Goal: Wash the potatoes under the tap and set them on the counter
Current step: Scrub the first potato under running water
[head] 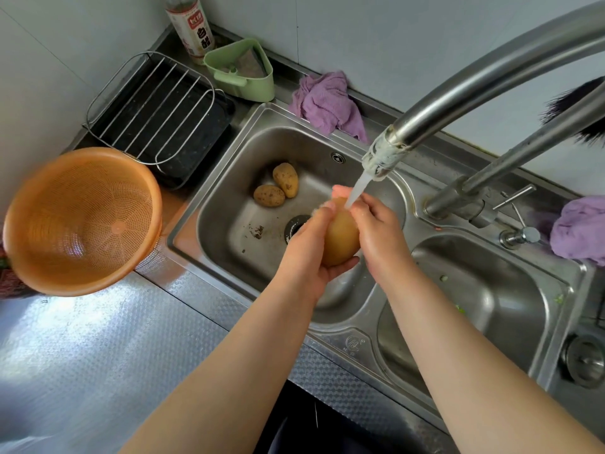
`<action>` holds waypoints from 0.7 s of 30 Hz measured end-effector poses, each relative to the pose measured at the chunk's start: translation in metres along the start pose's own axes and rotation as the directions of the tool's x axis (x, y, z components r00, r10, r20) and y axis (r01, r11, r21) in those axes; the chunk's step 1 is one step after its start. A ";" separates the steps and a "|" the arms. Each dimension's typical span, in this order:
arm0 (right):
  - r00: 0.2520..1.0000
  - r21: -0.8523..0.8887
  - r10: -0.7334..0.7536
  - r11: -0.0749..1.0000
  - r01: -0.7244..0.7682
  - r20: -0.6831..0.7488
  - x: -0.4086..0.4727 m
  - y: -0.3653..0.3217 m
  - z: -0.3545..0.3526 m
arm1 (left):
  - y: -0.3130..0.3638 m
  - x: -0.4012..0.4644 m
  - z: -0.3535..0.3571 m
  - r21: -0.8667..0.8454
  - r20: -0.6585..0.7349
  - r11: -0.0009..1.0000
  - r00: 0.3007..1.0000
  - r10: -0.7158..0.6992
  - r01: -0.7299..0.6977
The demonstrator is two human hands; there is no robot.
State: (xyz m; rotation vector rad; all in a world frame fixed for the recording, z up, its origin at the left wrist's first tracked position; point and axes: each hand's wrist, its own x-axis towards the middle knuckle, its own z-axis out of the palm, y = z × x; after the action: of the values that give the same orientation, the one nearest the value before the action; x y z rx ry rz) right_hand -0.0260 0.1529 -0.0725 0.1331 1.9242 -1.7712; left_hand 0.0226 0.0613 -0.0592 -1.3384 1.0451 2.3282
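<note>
1. The left hand (309, 249) cups a large wet potato (340, 239) from below and from its nine o'clock side, fingers curled closed around it; the right hand (376, 224) presses against its three o'clock side, fingers wrapped over the top.
2. Both hands cover much of that potato: only its middle and lower face show, and its top end is lost behind the fingertips and the stream of water (358, 188) landing on it.
3. The tap (458, 103) arcs in from two o'clock; its spout end is crusted white, and its far end runs out of the picture.
4. Three potatoes in all: one held above the left basin of the sink (248, 152), over the drain (294, 224), which is partly hidden by the left hand, and two speckled potatoes (276, 188) lying touching each other on the basin floor at ten o'clock from the hands.
5. The sink has two basins; the right one is partly hidden by the right forearm.
6. Two purple cloths: one (327, 103) on the rim at twelve o'clock, another (579, 231) at three o'clock, cut off by the edge.
7. One orange colander (82, 221) sits tilted on the counter (98, 355) at nine o'clock, empty.
8. One wire rack (154, 109), one green caddy (242, 70) and one bottle (191, 24), its top cut off, stand at eleven o'clock.
</note>
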 end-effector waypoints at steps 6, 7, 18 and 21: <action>0.875 -0.091 0.005 0.995 0.044 0.485 0.001 -0.004 -0.025 | 0.008 0.001 -0.008 -0.147 -0.025 0.971 0.980 -0.195 0.190; 0.899 -0.098 -0.011 0.993 0.059 0.437 0.000 -0.004 -0.023 | 0.008 0.001 -0.007 -0.152 -0.020 0.969 0.979 -0.202 0.197; 0.927 -0.032 -0.094 0.993 0.113 0.364 0.001 -0.014 -0.025 | 0.015 0.002 -0.005 -0.174 0.061 0.952 0.967 -0.246 0.253; 0.990 -0.115 -0.107 0.987 0.117 0.090 -0.001 -0.011 -0.015 | 0.009 0.000 0.004 -0.125 0.030 0.972 0.980 -0.195 0.197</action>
State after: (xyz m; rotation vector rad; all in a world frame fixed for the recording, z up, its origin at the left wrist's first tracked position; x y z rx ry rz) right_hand -0.0344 0.1660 -0.0620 -0.0916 2.0060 -1.6981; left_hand 0.0154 0.0572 -0.0534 -1.3948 0.7323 2.2860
